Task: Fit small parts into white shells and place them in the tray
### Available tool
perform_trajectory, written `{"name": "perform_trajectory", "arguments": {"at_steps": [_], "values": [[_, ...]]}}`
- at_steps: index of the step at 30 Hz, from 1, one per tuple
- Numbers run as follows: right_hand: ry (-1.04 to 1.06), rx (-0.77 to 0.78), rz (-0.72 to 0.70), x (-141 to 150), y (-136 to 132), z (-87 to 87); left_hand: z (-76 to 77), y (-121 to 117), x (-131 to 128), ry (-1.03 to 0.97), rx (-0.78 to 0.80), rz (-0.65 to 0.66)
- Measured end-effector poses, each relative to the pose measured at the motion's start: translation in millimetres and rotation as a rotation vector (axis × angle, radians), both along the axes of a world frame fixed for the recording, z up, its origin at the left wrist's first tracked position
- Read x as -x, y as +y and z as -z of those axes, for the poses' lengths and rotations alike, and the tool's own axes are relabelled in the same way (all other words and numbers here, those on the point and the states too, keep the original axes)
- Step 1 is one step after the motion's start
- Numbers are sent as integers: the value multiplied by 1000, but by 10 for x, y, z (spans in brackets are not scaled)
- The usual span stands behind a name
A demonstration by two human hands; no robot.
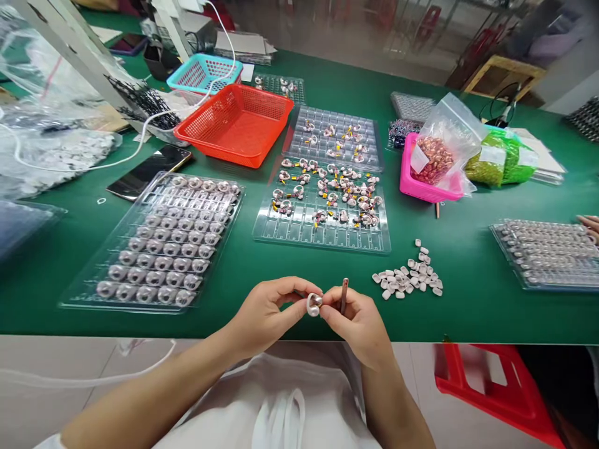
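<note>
In front of me, at the table's near edge, my left hand (276, 310) pinches a small, glossy white C-shaped earphone piece (313, 305) between thumb and fingertips. The fingertips of my right hand (354, 319) meet the same piece from the other side. A slim brown stick-like tool (345, 293) rises from between the fingers of that hand; its lower end is hidden. Loose white caps (406, 279) lie in a scattered heap right of my hands. To the left, a clear tray (82, 293) carries rows of pearly rounded shells (161, 262).
Beyond my hands, clear trays (290, 234) hold parts with wires and yellow tabs. A red basket (243, 128), a blue basket (201, 68) and a phone (148, 171) stand at left back. A pink basket (416, 184) holds bagged parts. Another person's hand (590, 226) touches a filled tray (543, 252).
</note>
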State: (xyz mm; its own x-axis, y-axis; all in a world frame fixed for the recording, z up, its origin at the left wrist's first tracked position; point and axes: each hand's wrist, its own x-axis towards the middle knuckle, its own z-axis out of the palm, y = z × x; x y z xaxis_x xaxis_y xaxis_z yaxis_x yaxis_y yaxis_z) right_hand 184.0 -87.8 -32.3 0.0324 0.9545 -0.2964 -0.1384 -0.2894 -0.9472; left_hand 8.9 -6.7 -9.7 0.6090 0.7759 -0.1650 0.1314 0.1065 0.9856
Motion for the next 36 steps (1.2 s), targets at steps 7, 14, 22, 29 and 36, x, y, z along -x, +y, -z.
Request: {"name": "perform_trajectory", "arguments": {"at_steps": [7,14,22,29,36], "values": [[84,-136,160,155,-52,99,128,-75,-57,-80,74,-153],[126,-179,218,225,-66,142,136,-11,-8,-103,62,-79],[221,-153,214,224,-74,240,88,92,27,-119,57,-29],[292,-175,238,233,-47,264,143,49,33,-115,8,-61],[304,-162,246,243,-42,295,183,32,28,-84,22,-56]]}}
